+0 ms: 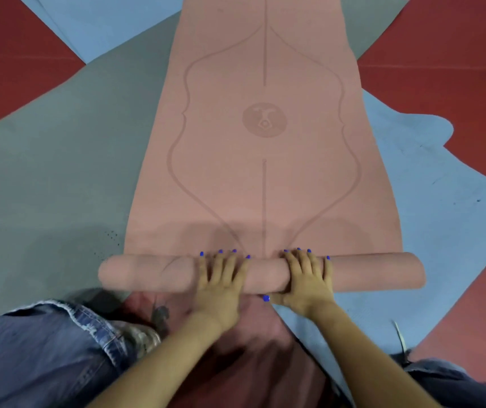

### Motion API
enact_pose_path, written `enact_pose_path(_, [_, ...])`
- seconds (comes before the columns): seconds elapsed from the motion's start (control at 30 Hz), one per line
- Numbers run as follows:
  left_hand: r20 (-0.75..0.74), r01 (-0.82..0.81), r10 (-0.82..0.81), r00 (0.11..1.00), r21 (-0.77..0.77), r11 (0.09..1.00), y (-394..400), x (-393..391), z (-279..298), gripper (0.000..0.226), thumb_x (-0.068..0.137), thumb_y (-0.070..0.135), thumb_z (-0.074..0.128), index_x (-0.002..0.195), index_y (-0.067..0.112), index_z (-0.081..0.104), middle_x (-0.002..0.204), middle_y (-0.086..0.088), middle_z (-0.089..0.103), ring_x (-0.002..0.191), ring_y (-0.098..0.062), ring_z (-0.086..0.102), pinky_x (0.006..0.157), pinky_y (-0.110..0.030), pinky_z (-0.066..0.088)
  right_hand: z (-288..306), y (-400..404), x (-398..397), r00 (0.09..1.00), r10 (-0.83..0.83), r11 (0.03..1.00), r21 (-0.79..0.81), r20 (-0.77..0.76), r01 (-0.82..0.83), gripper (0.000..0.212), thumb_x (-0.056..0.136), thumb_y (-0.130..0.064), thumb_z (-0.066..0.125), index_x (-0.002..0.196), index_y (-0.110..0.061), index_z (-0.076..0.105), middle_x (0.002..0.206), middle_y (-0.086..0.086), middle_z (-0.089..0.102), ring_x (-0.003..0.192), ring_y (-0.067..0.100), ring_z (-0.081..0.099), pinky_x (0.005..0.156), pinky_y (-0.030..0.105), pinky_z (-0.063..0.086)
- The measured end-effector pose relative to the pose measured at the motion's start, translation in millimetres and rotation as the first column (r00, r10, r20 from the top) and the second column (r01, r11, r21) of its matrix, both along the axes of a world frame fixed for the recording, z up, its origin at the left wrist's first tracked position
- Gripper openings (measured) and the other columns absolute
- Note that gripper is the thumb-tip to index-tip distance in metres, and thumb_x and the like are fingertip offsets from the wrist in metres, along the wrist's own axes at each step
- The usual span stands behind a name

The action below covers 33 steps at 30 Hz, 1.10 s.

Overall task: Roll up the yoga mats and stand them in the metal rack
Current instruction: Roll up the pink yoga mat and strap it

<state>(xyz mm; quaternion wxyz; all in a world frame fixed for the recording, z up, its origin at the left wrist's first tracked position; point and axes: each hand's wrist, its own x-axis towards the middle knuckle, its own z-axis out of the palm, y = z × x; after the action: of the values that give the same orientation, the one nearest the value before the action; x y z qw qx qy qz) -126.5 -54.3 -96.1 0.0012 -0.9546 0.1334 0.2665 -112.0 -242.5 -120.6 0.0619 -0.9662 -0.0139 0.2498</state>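
A pink yoga mat (265, 178) with an engraved line pattern lies stretched away from me, its near end wound into a roll (153, 273) that runs across the view. My left hand (221, 281) lies flat on top of the roll left of centre, fingers straight and spread. My right hand (306, 278) presses on the roll right of centre, fingers over the top and thumb tucked at the near side. The metal rack is out of sight.
A grey mat (59, 160) lies under the pink one on the left, and a blue mat (430, 201) lies under it on the right and at the far left. Red floor (456, 69) surrounds them. My denim-clad knees (44, 357) are at the bottom.
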Motion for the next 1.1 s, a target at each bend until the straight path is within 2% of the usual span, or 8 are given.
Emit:
enact_pose_path(0.13, [0.131,-0.148,0.17,0.977,-0.164,0.975,-11.5,-43.2,-28.1,0.126,0.038,0.01,0.074,0.15,0.008,0.016,0.154,-0.019,0.022,0.142,-0.036,0.018,0.11,-0.058,0.013,14.2,1.6,40.5,0.977,-0.047,0.997,0.056,-0.209,0.06,0.115,0.058,-0.083,0.06,0.151,-0.034,0.013,0.16,-0.006,0.004,0.147,0.02,-0.008,0.116,0.048,-0.009])
enact_pose_path(0.37, [0.109,-0.106,0.12,0.987,-0.127,0.986,2.7,-18.2,-39.0,0.129,0.038,0.013,0.067,0.151,0.007,0.005,0.156,-0.017,0.014,0.144,-0.034,0.01,0.114,-0.052,0.006,18.0,2.6,68.9,0.961,-0.069,0.994,0.065,-0.268,0.09,0.114,0.063,-0.078,0.062,0.152,-0.033,0.006,0.16,-0.004,-0.005,0.146,0.016,-0.016,0.117,0.044,-0.01])
enact_pose_path(0.43, [0.091,-0.12,0.131,0.987,-0.124,0.985,2.6,-4.1,-37.2,0.131,0.046,0.02,0.069,0.15,0.01,-0.011,0.158,-0.016,-0.001,0.144,-0.033,-0.004,0.115,-0.051,-0.006,17.4,3.0,81.7,0.951,-0.09,0.99,0.082,-0.294,0.119,0.116,0.063,-0.076,0.064,0.152,-0.034,0.004,0.16,-0.002,-0.007,0.145,0.016,-0.018,0.117,0.044,-0.011])
enact_pose_path(0.53, [0.125,-0.107,0.122,0.985,-0.121,0.987,2.3,14.0,-34.3,0.122,0.074,0.026,0.059,0.128,0.019,-0.051,0.14,-0.008,-0.051,0.129,-0.027,-0.046,0.103,-0.047,-0.034,17.2,4.0,99.8,0.943,-0.098,0.988,0.086,-0.318,0.131,0.113,0.065,-0.074,0.065,0.152,-0.034,0.003,0.16,-0.002,-0.006,0.146,0.015,-0.017,0.117,0.044,-0.009])
enact_pose_path(0.63, [0.095,-0.131,0.138,0.986,-0.078,0.988,-0.7,29.9,-34.6,0.123,0.078,0.03,0.059,0.122,0.021,-0.055,0.131,-0.005,-0.057,0.122,-0.026,-0.053,0.097,-0.047,-0.039,16.3,4.0,111.7,0.945,-0.082,0.989,0.09,-0.318,0.117,0.107,0.069,-0.073,0.062,0.152,-0.034,0.006,0.161,-0.002,-0.003,0.146,0.015,-0.015,0.117,0.045,-0.008])
enact_pose_path(0.87, [0.137,-0.073,0.082,0.987,-0.064,0.995,3.2,59.5,-35.4,0.107,0.077,0.03,0.064,0.15,0.02,-0.013,0.158,-0.004,-0.005,0.145,-0.027,-0.015,0.107,-0.048,-0.028,19.8,4.3,126.0,0.969,0.032,0.992,0.123,-0.245,-0.001,0.085,0.083,-0.07,0.046,0.152,-0.034,0.011,0.159,0.002,0.006,0.147,0.02,-0.007,0.117,0.048,-0.006])
enact_pose_path(1.0, [0.128,-0.073,0.083,0.988,-0.085,0.994,4.9,83.7,-33.7,0.106,0.073,0.043,0.07,0.151,0.023,0.001,0.153,0.001,0.014,0.144,-0.024,0.004,0.116,-0.046,-0.011,16.7,10.5,104.8,0.986,0.166,0.981,0.102,0.002,-0.166,0.055,0.1,-0.051,0.021,0.151,-0.03,0.018,0.157,0.008,0.017,0.147,0.022,0.008,0.118,0.045,0.004])
enact_pose_path(1.1, [0.12,-0.072,0.082,0.989,-0.088,0.994,5.4,98.7,-36.3,0.109,0.065,0.044,0.078,0.149,0.025,0.012,0.146,0.004,0.026,0.141,-0.022,0.016,0.116,-0.043,-0.005,8.1,0.7,78.0,0.944,0.156,0.981,0.066,0.291,-0.182,0.073,0.097,-0.059,0.006,0.141,-0.015,0.043,0.14,0.017,0.047,0.134,0.033,0.039,0.112,0.054,0.022])
